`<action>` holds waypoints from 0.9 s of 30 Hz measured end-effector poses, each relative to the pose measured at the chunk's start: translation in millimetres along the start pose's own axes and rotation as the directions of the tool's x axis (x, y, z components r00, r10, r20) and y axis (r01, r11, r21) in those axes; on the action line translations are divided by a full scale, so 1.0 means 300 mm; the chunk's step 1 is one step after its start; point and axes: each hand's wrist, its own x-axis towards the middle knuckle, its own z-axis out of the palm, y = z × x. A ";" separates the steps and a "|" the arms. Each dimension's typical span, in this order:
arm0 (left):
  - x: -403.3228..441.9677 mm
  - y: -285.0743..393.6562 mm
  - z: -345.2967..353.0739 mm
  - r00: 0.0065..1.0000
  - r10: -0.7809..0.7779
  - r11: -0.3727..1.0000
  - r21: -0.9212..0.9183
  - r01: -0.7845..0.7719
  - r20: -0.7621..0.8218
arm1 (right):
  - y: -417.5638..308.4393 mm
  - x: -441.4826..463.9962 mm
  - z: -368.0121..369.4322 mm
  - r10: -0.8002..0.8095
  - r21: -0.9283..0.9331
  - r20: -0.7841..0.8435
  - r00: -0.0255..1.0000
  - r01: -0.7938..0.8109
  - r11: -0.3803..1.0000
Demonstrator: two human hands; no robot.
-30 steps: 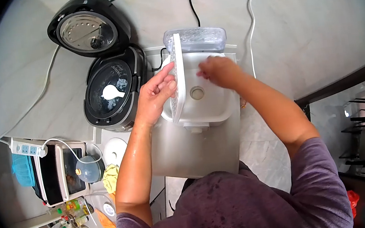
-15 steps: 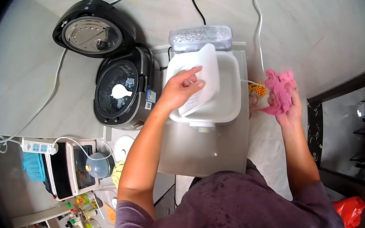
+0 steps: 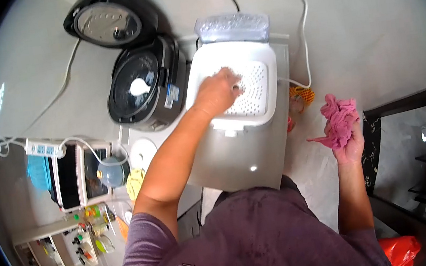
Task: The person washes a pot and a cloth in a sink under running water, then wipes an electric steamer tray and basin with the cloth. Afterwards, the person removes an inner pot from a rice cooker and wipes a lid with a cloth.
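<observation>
A white perforated tray (image 3: 253, 99) lies flat inside a white square basin (image 3: 199, 63) on the cabinet. My left hand (image 3: 216, 94) is over the middle of this tray. Its fingertips are blurred by motion, so whether they grip the tray or only touch it does not show. Off to the right, my right hand (image 3: 352, 149) is closed around a crumpled pink cloth (image 3: 340, 120), held away from the basin.
A black rice cooker (image 3: 136, 89) stands open at the left with a white scoop (image 3: 139, 86) on it. Behind the basin sits a clear wet container (image 3: 232, 28). A power strip (image 3: 43, 148), bottles and a blue-grey jug (image 3: 113, 172) are farther left. A red bag (image 3: 400, 252) is at lower right.
The perforated tray went from tilted up in my left hand to flat in the basin. My right hand moved slightly right and down with the pink cloth. The camera view shifted a little.
</observation>
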 end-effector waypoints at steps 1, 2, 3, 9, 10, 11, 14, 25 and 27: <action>-0.036 -0.005 -0.025 0.979 0.007 0.991 -0.132 -0.035 -0.203 | 0.002 -0.020 0.016 0.061 -0.031 0.094 0.994 -0.058 0.998; -0.077 0.008 -0.060 0.946 -0.055 0.968 -0.250 -0.029 -0.320 | 0.000 -0.034 0.038 0.116 -0.062 0.191 0.975 -0.106 0.992; -0.129 0.023 -0.084 0.895 -0.126 0.932 -0.361 -0.041 -0.428 | 0.017 -0.039 0.033 0.168 -0.048 0.236 0.957 -0.161 0.986; -0.628 0.098 0.055 0.732 -0.681 0.220 -0.948 0.231 0.020 | 0.188 -0.118 0.178 0.384 -0.249 0.160 0.909 -0.339 0.907; -0.695 0.144 0.063 0.709 -0.641 -0.025 -0.931 0.364 0.294 | 0.237 -0.100 0.138 0.490 -0.286 0.323 0.809 -0.410 0.866; -0.753 0.167 0.087 0.751 -0.490 -0.212 -0.896 0.390 0.443 | 0.293 -0.076 0.098 0.575 -0.339 0.474 0.666 -0.465 0.818; -0.847 0.270 0.151 0.783 -0.372 -0.447 -0.835 0.320 0.499 | 0.462 -0.120 0.269 0.658 -0.471 0.597 0.459 -0.463 0.751; -0.837 -0.303 -0.303 0.524 -0.808 0.520 -0.747 0.415 -0.271 | 0.558 -0.160 0.471 0.713 -0.366 0.534 0.453 -0.636 0.679; -0.778 -0.431 -0.424 0.472 -0.862 0.415 -0.794 0.444 -0.187 | 0.551 -0.153 0.508 0.680 -0.334 0.528 0.509 -0.612 0.717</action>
